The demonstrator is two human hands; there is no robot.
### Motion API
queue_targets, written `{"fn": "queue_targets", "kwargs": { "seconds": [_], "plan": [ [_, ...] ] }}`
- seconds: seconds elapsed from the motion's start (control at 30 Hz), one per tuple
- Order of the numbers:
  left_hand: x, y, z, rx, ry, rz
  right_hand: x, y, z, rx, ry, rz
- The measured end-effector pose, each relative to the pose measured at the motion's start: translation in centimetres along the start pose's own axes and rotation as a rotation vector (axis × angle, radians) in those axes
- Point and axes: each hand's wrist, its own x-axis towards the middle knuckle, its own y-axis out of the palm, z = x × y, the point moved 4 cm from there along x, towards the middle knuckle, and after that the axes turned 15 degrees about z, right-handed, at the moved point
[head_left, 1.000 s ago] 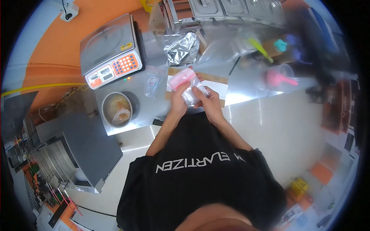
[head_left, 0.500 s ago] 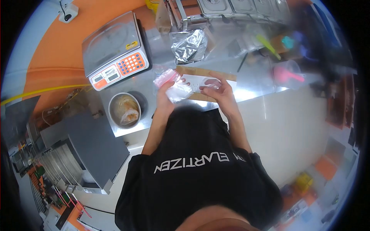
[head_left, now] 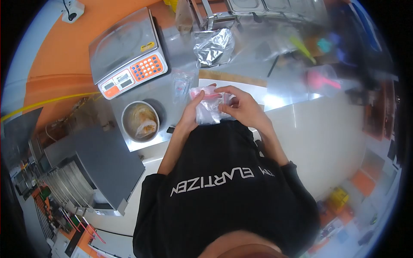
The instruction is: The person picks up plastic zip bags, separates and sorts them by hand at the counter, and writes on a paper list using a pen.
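Observation:
Clear plastic bags with pink-striped tops [head_left: 208,109] are held close to the counter's front edge. My left hand [head_left: 190,112] grips them from the left, its thumb over the pink strip. From the right, my right hand [head_left: 246,108] has its fingers closed on the bags' upper right part. Beneath lies a piece of cardboard [head_left: 236,79] with white paper [head_left: 258,91] on it. More clear bags [head_left: 182,86] lie on the counter to the left of my hands.
A weighing scale [head_left: 129,56] stands at the left, with a metal bowl [head_left: 140,121] holding a bagged brown item below it. Crumpled foil [head_left: 214,46] covers something behind my hands. Lidded metal trays [head_left: 275,5], a green utensil [head_left: 303,49] and a pink scoop [head_left: 325,81] are farther right.
My right hand was apart from the bags half a second ago and is now back on them. My left hand and the bags have shifted right, uncovering the bags on the counter.

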Motion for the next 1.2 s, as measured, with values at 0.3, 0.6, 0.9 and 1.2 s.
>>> {"fn": "queue_targets", "kwargs": {
  "seconds": [0.3,0.6,0.9,1.2],
  "plan": [
    [-1.9,0.2,1.1,0.381,-0.223,0.069,-0.2,1.3,0.2,-0.200,0.047,0.076],
    [-1.3,-0.6,1.7,0.364,-0.074,-0.118,-1.1,-0.6,-1.7,0.020,0.010,-0.341],
    [-1.1,-0.5,0.8,0.324,0.029,-0.138,2.3,2.7,-8.1,0.584,-0.158,-0.508],
    [-1.8,-1.3,0.2,0.224,0.075,-0.266,0.9,2.4,-5.1,0.448,0.014,-0.253]
  ]
}}
